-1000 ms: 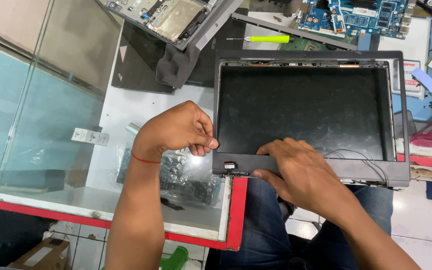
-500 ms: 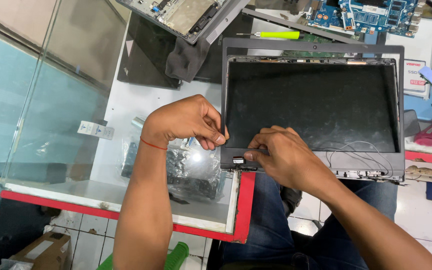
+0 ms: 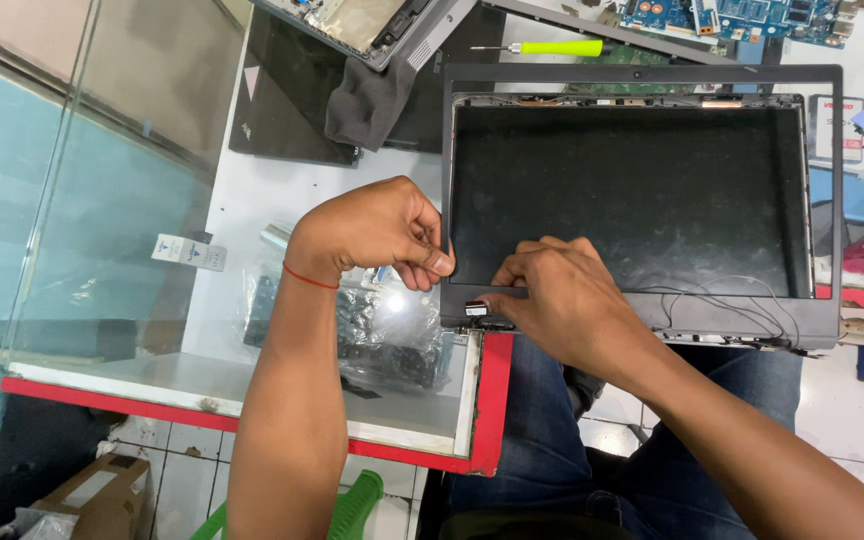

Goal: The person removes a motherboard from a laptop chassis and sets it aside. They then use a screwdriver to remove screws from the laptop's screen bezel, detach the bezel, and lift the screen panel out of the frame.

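A laptop screen assembly (image 3: pixel 642 190) with its bezel off lies flat, half on the white counter and half over my lap. My left hand (image 3: pixel 372 232), a red thread on its wrist, pinches the panel's left edge near the lower corner. My right hand (image 3: pixel 567 300) presses its fingertips on the bottom strip beside the left hinge (image 3: pixel 479 312). Thin cables (image 3: pixel 722 295) run loose along the lower right of the panel.
A green-handled screwdriver (image 3: pixel 552 47) lies above the screen. An opened laptop base (image 3: pixel 372 25) and a grey cloth (image 3: pixel 372 100) sit at the top, blue circuit boards (image 3: pixel 742 15) at top right. A plastic bag with parts (image 3: pixel 382 330) lies under the glass counter edge (image 3: pixel 482 400).
My right hand has slid up and left along the bottom strip toward the left hinge. The left hand keeps its pinch on the left edge. The camera view shifted slightly.
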